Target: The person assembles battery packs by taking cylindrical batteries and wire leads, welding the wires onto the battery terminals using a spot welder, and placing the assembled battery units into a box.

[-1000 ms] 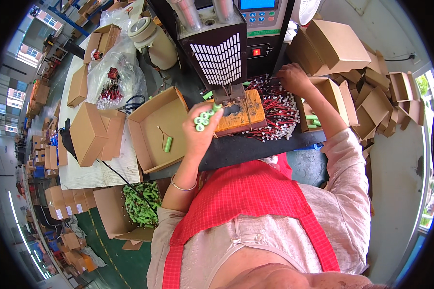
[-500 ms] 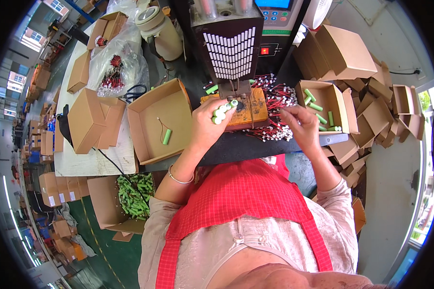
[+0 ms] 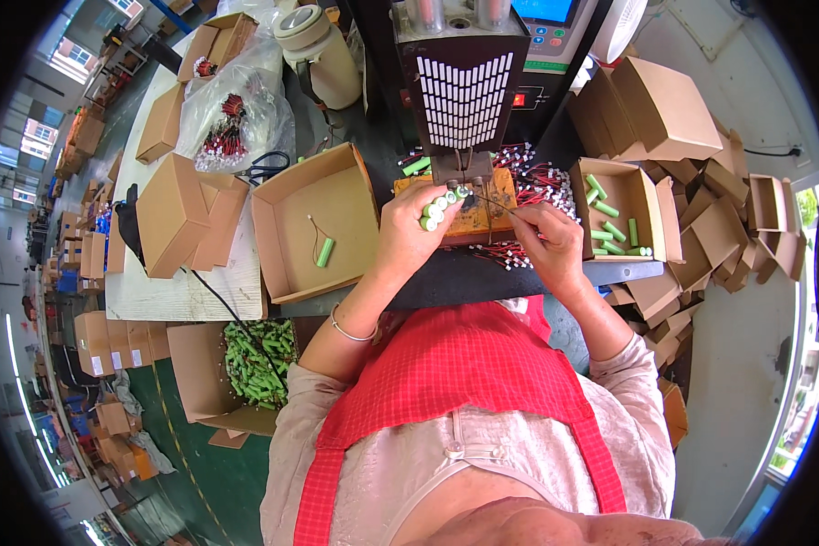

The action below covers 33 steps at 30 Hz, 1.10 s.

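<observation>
My left hand (image 3: 411, 232) grips several green cylindrical cells (image 3: 439, 207), their white ends up, held just under the tip of the spot-welding machine (image 3: 464, 86). My right hand (image 3: 548, 238) pinches a thin wire (image 3: 496, 205) whose end reaches the cells at the welder tip. Both hands are over a worn wooden block (image 3: 482, 214). A pile of red and black wire leads (image 3: 537, 182) lies behind and to the right of the block.
An open cardboard box (image 3: 291, 264) to the left holds one green cell (image 3: 325, 252) with a wire. Another open box (image 3: 642, 196) on the right holds several green cells. On the floor, a box (image 3: 191, 373) is full of green cells. Folded cartons, scissors and a plastic bag lie around.
My right hand came back from the pile of leads at the right and now holds a wire at the cells. My left hand stays at the welder tip with the cells.
</observation>
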Each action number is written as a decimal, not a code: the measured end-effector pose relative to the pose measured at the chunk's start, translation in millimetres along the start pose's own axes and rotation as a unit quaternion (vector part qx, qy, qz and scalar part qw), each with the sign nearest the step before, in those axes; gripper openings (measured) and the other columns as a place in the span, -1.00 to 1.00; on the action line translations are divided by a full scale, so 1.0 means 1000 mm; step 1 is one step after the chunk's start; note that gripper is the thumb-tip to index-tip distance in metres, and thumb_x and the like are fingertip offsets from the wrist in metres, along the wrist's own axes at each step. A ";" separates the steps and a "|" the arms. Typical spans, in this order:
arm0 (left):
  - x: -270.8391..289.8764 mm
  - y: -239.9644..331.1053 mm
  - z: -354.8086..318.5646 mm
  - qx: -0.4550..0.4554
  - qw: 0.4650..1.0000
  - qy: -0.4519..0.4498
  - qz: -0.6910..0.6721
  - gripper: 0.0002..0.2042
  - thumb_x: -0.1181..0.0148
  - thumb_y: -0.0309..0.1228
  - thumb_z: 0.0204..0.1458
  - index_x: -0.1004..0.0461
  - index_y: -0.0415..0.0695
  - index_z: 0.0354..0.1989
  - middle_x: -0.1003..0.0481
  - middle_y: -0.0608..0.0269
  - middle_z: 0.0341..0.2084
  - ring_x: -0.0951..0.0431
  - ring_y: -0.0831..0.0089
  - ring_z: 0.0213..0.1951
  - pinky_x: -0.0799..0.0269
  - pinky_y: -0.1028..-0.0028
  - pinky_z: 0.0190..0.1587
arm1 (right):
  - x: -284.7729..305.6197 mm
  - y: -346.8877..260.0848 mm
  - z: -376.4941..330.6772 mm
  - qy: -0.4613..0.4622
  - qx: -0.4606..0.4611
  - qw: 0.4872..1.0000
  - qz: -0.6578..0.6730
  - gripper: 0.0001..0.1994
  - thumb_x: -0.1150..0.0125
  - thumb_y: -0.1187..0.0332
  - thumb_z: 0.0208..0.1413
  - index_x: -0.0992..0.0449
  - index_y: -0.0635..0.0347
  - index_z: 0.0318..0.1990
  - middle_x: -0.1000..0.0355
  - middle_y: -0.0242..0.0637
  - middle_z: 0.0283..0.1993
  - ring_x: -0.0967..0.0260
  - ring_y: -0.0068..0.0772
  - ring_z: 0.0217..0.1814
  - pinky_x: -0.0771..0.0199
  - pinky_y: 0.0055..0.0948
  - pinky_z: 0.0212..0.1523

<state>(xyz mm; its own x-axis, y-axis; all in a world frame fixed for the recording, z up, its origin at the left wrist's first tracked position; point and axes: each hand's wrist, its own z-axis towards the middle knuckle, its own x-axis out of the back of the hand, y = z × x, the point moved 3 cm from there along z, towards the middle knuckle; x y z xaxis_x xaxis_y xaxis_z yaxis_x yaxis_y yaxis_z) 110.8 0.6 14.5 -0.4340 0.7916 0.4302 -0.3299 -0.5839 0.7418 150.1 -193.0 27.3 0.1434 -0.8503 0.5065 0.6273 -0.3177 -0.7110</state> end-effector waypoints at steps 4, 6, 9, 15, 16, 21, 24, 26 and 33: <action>-0.001 -0.002 0.001 -0.021 1.000 0.017 -0.005 -0.79 -0.30 -0.51 -0.22 -0.44 -0.28 -0.40 -0.48 0.07 -0.48 -0.52 0.21 -0.45 -0.42 0.41 -0.39 | -0.003 -0.002 0.004 -0.001 0.011 1.000 -0.006 -0.93 -0.22 0.56 -0.13 -0.48 0.32 -0.43 -0.40 -0.20 -0.51 -0.39 -0.28 -0.50 -0.37 -0.44 -0.49; 0.002 0.002 0.001 0.009 1.000 0.005 0.005 -0.81 -0.30 -0.51 -0.22 -0.45 -0.28 -0.41 -0.48 0.08 -0.49 -0.51 0.22 -0.45 -0.41 0.41 -0.40 | -0.006 0.000 0.005 0.004 0.019 1.000 -0.010 -0.94 -0.22 0.54 -0.12 -0.48 0.32 -0.44 -0.38 -0.19 -0.53 -0.38 -0.26 -0.51 -0.37 -0.42 -0.49; 0.000 -0.001 0.001 0.021 1.000 0.016 -0.001 -0.81 -0.30 -0.50 -0.22 -0.46 -0.28 -0.42 -0.48 0.09 -0.49 -0.52 0.24 -0.45 -0.41 0.42 -0.39 | -0.005 -0.002 0.008 0.004 0.004 1.000 -0.002 -0.94 -0.20 0.53 -0.10 -0.48 0.31 -0.43 -0.40 -0.20 -0.51 -0.40 -0.25 -0.49 -0.38 -0.42 -0.48; 0.007 0.001 -0.017 0.067 0.991 0.091 -0.077 -0.82 -0.28 -0.50 -0.14 -0.49 -0.27 -0.34 -0.52 0.17 -0.46 -0.53 0.41 -0.43 -0.43 0.48 -0.36 | -0.007 0.003 0.003 -0.015 -0.031 0.999 -0.002 -0.89 -0.18 0.52 -0.07 -0.45 0.31 -0.34 -0.41 -0.16 -0.48 -0.41 -0.23 -0.45 -0.39 -0.41 -0.45; 0.007 0.005 -0.031 0.197 0.951 0.115 -0.209 -0.83 -0.24 -0.48 -0.08 -0.47 -0.26 -0.32 -0.52 0.22 -0.46 -0.52 0.47 -0.41 -0.43 0.51 -0.32 | -0.006 0.002 0.003 -0.014 -0.031 0.999 -0.001 -0.89 -0.18 0.52 -0.07 -0.45 0.31 -0.34 -0.41 -0.16 -0.48 -0.41 -0.23 -0.45 -0.39 -0.41 -0.45; -0.014 0.009 -0.067 0.509 0.594 0.009 -0.623 -0.77 -0.13 -0.39 0.03 -0.39 -0.22 -0.17 -0.47 0.13 -0.27 -0.50 0.42 -0.25 -0.45 0.46 -0.19 | -0.003 -0.018 0.004 -0.079 0.101 0.991 0.039 -0.87 -0.18 0.53 -0.07 -0.45 0.26 -0.31 -0.41 -0.18 -0.43 -0.43 -0.19 -0.40 -0.43 -0.40 -0.42; -0.021 0.013 -0.062 0.470 0.517 -0.015 -0.715 -0.68 -0.09 -0.30 0.06 -0.32 -0.21 -0.07 -0.47 0.12 -0.23 -0.49 0.42 -0.21 -0.45 0.48 -0.11 | 0.001 -0.039 0.003 -0.134 0.194 0.970 0.055 -0.83 -0.21 0.51 -0.13 -0.47 0.19 -0.31 -0.42 -0.24 -0.39 -0.43 -0.22 -0.39 -0.45 -0.38 -0.41; -0.020 0.015 -0.059 0.474 0.509 -0.031 -0.718 -0.66 -0.11 -0.30 0.05 -0.32 -0.21 -0.06 -0.47 0.12 -0.23 -0.49 0.43 -0.21 -0.45 0.49 -0.09 | 0.004 -0.042 -0.004 -0.150 0.193 0.969 0.042 -0.83 -0.23 0.49 -0.14 -0.48 0.18 -0.32 -0.43 -0.25 -0.38 -0.44 -0.25 -0.38 -0.46 -0.38 -0.41; -0.003 0.009 -0.052 0.465 0.597 -0.034 -0.653 -0.69 -0.21 -0.49 -0.06 -0.37 -0.16 -0.10 -0.48 0.17 -0.24 -0.51 0.46 -0.29 -0.49 0.49 -0.23 | 0.016 -0.032 -0.017 -0.133 0.129 0.981 -0.048 -0.77 -0.23 0.56 -0.19 -0.48 0.24 -0.27 -0.43 -0.21 -0.36 -0.44 -0.25 -0.39 -0.47 -0.39 -0.41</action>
<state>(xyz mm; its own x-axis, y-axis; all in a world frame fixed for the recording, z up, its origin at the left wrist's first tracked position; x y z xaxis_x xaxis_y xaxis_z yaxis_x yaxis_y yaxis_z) 65.7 -16.0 -6.8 -0.2708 0.4864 -0.8307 0.2724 0.8664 0.4185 119.8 -203.7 50.0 0.2484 -0.6707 0.6989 0.8161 -0.2438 -0.5240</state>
